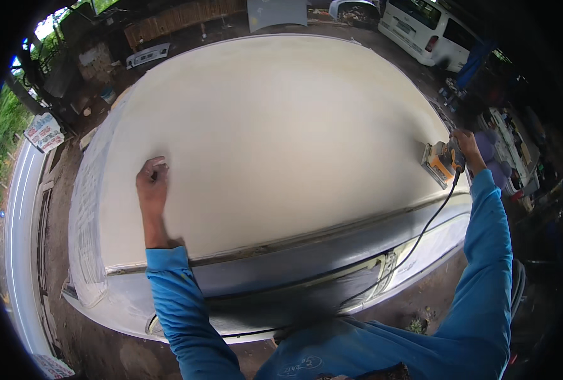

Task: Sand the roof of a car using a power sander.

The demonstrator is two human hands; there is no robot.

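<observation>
My right hand (pixel 468 148) grips a yellow-and-black electric sander (pixel 443 163) at the right edge of a vehicle's pale cream roof (pixel 275 145). The sander is tilted, its pad side against the roof. From it a black power cord (pixel 428 227) runs down across the vehicle's side toward my body. Over the left part of the roof is my left hand (pixel 152 180), fingers curled in; a small pale spot shows at the fingertips, and what they hold, if anything, I cannot make out.
Masking film (pixel 86 212) covers the vehicle's left end, and its near side windows (pixel 307 297) are masked too. A white van (pixel 424 31) stands at the back right. A loose bumper (pixel 148 56) lies at the back left. Cluttered shelves (pixel 512 149) stand on the right.
</observation>
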